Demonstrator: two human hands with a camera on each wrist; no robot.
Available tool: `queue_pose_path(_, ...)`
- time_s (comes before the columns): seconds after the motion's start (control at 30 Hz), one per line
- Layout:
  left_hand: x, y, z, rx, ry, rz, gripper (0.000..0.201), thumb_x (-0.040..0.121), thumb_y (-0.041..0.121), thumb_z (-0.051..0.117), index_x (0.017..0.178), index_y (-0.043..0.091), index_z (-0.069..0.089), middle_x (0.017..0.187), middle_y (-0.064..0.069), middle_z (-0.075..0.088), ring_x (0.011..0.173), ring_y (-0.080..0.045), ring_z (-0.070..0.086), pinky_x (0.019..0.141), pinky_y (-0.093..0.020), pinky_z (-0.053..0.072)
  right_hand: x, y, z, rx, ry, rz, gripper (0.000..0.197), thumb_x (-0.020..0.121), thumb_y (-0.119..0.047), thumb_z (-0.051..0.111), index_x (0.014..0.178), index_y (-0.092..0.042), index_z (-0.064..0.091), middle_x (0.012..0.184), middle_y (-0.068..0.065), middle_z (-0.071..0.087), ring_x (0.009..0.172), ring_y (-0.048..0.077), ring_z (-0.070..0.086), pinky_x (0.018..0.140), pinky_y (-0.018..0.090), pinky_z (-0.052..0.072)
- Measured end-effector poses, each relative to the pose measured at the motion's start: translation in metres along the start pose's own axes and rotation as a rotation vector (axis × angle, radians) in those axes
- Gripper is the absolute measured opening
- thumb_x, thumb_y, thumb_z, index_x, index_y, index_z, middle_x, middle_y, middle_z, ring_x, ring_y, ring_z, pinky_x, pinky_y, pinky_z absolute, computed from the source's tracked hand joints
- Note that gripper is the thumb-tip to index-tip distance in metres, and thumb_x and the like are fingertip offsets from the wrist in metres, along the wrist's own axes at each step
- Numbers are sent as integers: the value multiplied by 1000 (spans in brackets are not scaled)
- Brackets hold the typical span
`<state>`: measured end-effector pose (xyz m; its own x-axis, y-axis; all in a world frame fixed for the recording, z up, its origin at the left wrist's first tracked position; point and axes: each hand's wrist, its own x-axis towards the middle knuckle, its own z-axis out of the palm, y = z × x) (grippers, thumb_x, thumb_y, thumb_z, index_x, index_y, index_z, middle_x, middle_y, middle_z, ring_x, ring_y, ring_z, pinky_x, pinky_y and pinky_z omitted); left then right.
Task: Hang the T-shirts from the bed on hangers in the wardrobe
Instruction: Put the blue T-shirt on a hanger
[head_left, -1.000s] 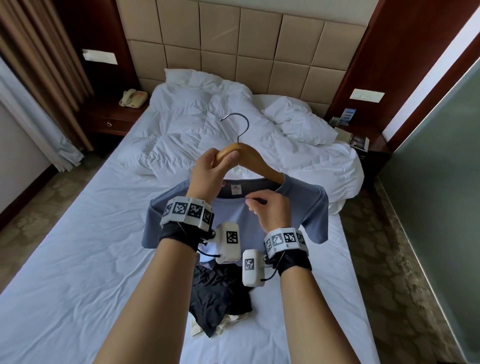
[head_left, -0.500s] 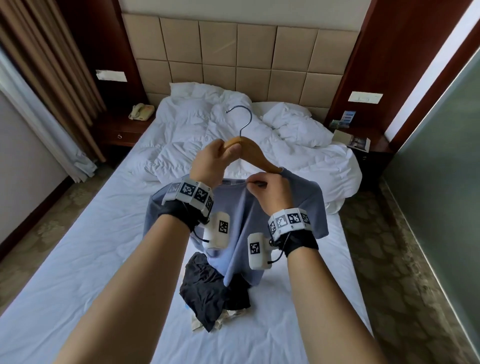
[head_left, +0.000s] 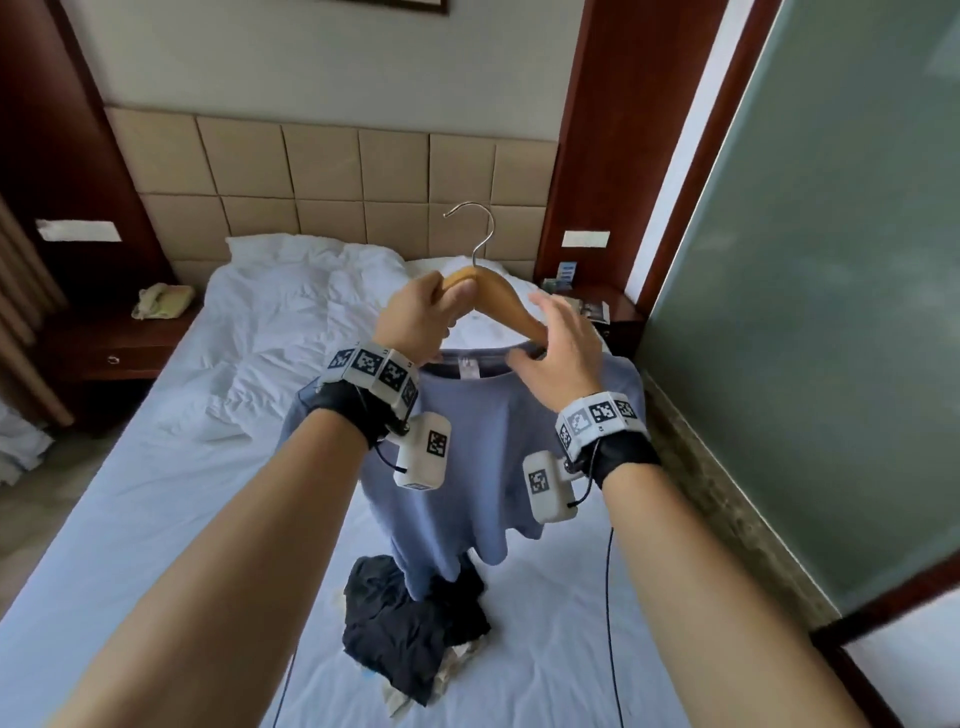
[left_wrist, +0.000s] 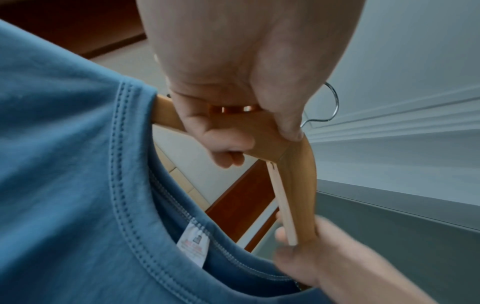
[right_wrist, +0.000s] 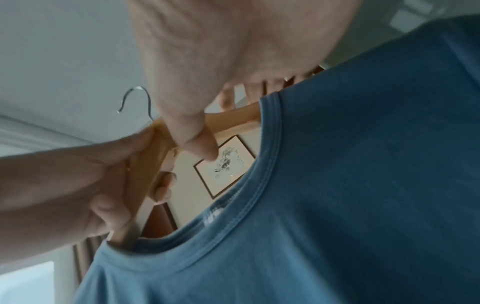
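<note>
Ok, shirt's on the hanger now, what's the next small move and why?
Probably let the right hand drop clear and carry the wooden hanger toward the wardrobe, which is out of view. The blue T-shirt hangs with both hanger arms inside its collar, the left hand grips the hanger near the hook, and the right hand's fingers are spread, gripping nothing.

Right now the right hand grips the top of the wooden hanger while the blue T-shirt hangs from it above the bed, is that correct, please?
Not quite: the left hand grips the top of the wooden hanger; the right hand is by the collar. The blue T-shirt does hang above the bed, as the head view shows.
</note>
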<state>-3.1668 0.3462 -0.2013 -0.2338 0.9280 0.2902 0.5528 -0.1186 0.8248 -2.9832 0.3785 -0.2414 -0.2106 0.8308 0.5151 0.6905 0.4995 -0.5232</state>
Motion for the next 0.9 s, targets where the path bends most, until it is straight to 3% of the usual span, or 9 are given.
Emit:
queue_pose_path(0.1,-15,8,-3,-11,-50,61,52,90,54,53,92,2,58,71,-1,65,73,-29,69,61,-49,57,-7,-11,-25,-209,-235,195,41,87,-46,64,122,-25,60,116,4,65,106,29,60,93,39,47)
queue_pose_path(0.23,-30,20,3,-20,-135,166,50,94,52,55,90,2,56,81,-15,68,73,-33,68,56,-49,57,-23,-23,-65,-228,-347,308,30,90,-46,63,102,-19,69,96,5,62,86,26,61,75,35,49)
queue_pose_path(0.37,-43,46,13,-13,-204,271,54,90,59,52,88,5,57,79,-16,68,64,-34,68,51,-52,54,-48,-20,-102,-116,-232,313,26,86,-40,74,103,-20,73,93,2,67,84,20,61,70,28,43)
queue_pose_path(0.43,-48,63,20,10,-232,321,52,92,60,52,87,8,57,80,-15,69,67,-33,67,53,-51,55,-61,-15,-121,-81,-166,333,17,85,-38,76,87,-22,71,83,2,66,72,15,58,60,23,39)
queue_pose_path(0.53,-54,90,34,109,-278,403,55,89,70,48,77,16,54,70,-1,63,68,-26,59,61,-41,49,-81,-5,-152,-41,-80,381,18,84,-35,78,75,-24,66,70,-1,61,61,12,52,54,19,36)
queue_pose_path(0.6,-60,110,44,235,-289,458,54,88,73,46,75,21,54,69,5,58,73,-21,56,66,-37,45,-94,5,-175,-21,-39,410,21,82,-35,79,71,-23,65,67,-1,60,62,15,50,58,26,38)
queue_pose_path(0.67,-67,129,56,374,-290,509,55,84,76,49,84,22,61,82,4,60,89,-21,54,76,-38,48,-110,15,-203,-23,-9,431,25,82,-35,79,70,-18,65,66,0,57,62,17,48,62,30,37)
queue_pose_path(0.77,-77,155,83,569,-332,542,53,78,75,58,103,29,61,100,3,56,106,-23,46,86,-39,38,-137,29,-250,-14,32,436,31,84,-32,79,73,-7,64,64,0,50,61,16,42,61,28,34)
queue_pose_path(0.9,-108,204,129,545,-482,513,38,84,61,61,95,25,63,94,-3,66,84,-24,61,69,-31,44,-181,46,-321,-60,98,458,38,88,-25,76,62,-14,51,59,-3,42,54,10,36,47,15,27)
